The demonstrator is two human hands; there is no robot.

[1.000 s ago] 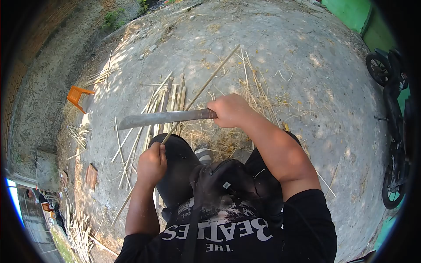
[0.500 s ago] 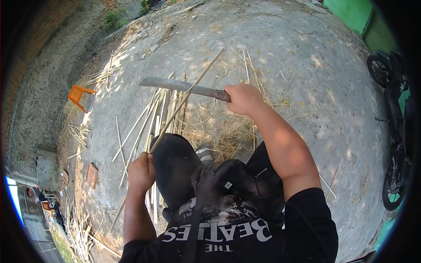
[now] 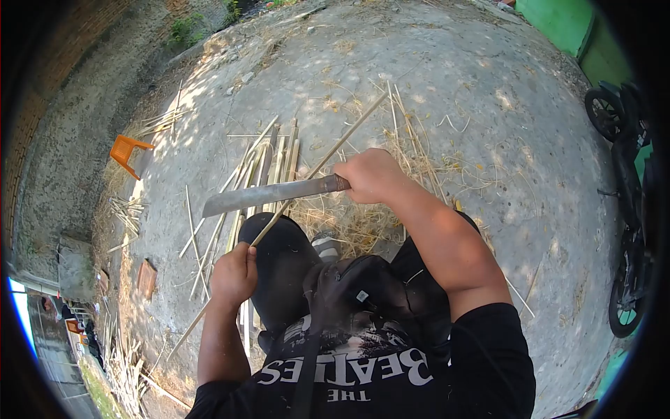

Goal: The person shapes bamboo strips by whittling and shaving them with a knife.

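My left hand (image 3: 233, 274) is closed around a long, pale strip that looks like bamboo (image 3: 352, 129). The strip slants up and right over my knee, its tail end reaching down to the left behind my wrist. In my right hand (image 3: 371, 174) is the dark handle of a machete (image 3: 255, 198). Its broad grey blade points left and lies across the strip, a short way beyond my left fingers. Under the blade, on the ground, rests a bundle of similar strips (image 3: 279, 159). Curly shavings (image 3: 359, 227) are heaped between my legs.
An orange plastic stool (image 3: 124, 150) stands at the left. Piles of cut strips (image 3: 125, 366) lie lower left, near a brick (image 3: 146, 279). More loose strips (image 3: 412, 133) lie ahead on the concrete. A motorcycle (image 3: 624, 195) is parked at the right.
The machete has come back toward my body along the strip, my right hand shifting down and slightly left. The strip's far end has swung right and a little lower; my left hand moved slightly right.
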